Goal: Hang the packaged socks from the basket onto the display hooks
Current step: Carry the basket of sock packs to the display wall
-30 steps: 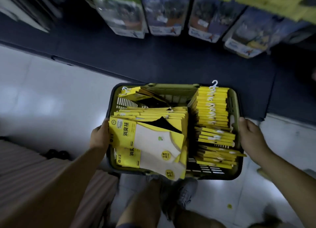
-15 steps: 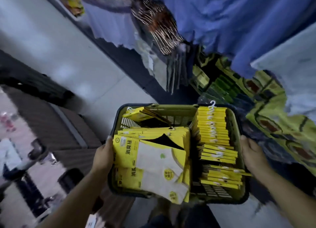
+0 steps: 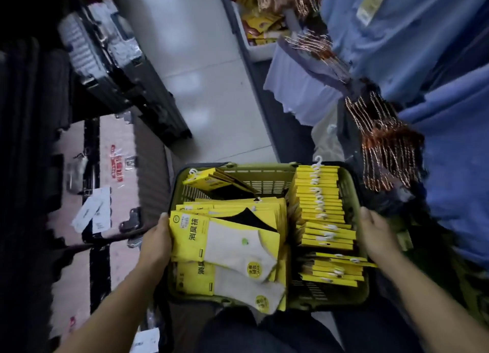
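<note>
Packaged socks (image 3: 232,246) crowd basket (image 3: 267,185); left hand (image 3: 156,242), right hand (image 3: 377,236) grip it, fingers hidden.

We grip the olive basket (image 3: 267,170) by its sides with our left hand (image 3: 156,242) and right hand (image 3: 377,233); yellow sock packs (image 3: 227,249) fill it, suitcases (image 3: 119,69) at left.

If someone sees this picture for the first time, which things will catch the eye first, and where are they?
The green basket in the lower middle stands out first, packed with bright yellow sock packs. The left hand and the right hand grip its two sides. Blue clothes hang at the right, and suitcases stand at the left beside the pale floor.
</note>
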